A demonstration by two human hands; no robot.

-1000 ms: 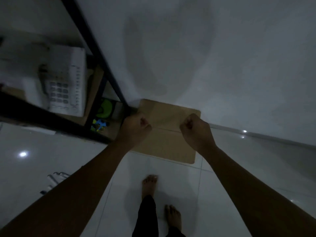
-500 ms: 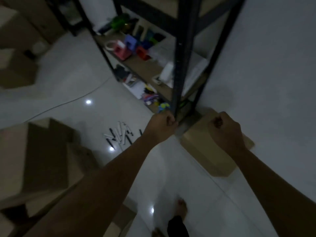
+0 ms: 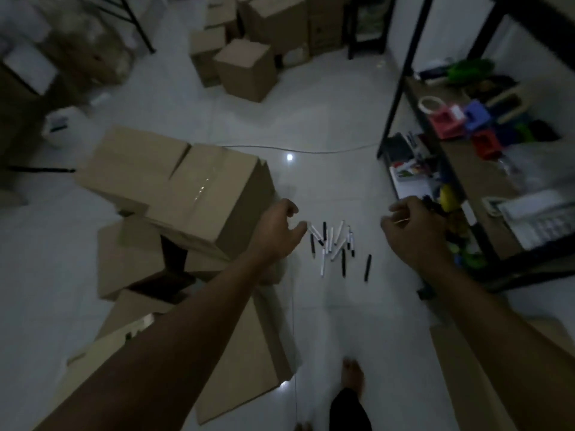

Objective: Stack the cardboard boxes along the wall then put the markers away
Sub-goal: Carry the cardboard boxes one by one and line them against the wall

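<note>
A loose heap of brown cardboard boxes (image 3: 174, 194) lies on the white floor at my left, the top one taped shut and tilted. Several black and white markers (image 3: 334, 245) are scattered on the tiles between my hands. My left hand (image 3: 278, 233) hovers beside the top box's right edge, fingers loosely curled and holding nothing. My right hand (image 3: 410, 233) hangs in the air right of the markers, fingers relaxed and empty. One flat cardboard box (image 3: 466, 340) shows at the lower right, partly behind my right forearm.
A black metal shelf rack (image 3: 401, 88) stands at the right with coloured tape dispensers (image 3: 457, 119), a desk phone (image 3: 538, 222) and small items. More cardboard boxes (image 3: 245, 66) stand at the far side. A thin cable (image 3: 311, 150) crosses the floor. My bare feet (image 3: 353, 377) are below.
The view has swung left, away from the wall and the box there, to the room floor. Both fists have loosened into relaxed hands above the markers.
</note>
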